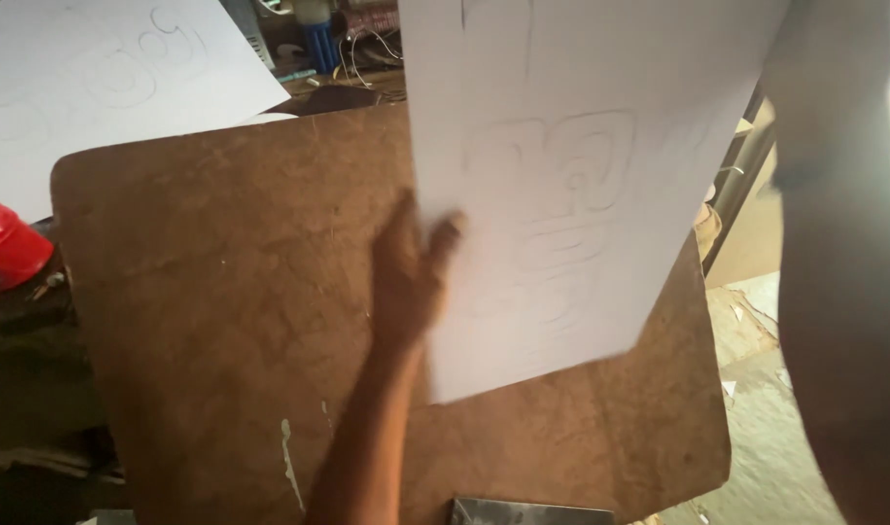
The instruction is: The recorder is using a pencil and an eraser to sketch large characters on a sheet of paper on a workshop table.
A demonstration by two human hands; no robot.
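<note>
Hands (411,277) on smooth white paper sheet (571,185)

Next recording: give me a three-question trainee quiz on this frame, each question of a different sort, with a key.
1. True or false: the white sheet with faint pencil outlines lies over part of the brown board.
2. Multiple choice: what does the left hand touch? A) the red object at the left edge B) the left edge of the white sheet C) the metal piece at the bottom.
3. Fill in: a second white sheet with pencil marks lies at the upper ____ of the view.

Key: 1 true; 2 B; 3 left. The red object and the metal piece go untouched. The right arm shows at the right edge, but its hand is out of view.
</note>
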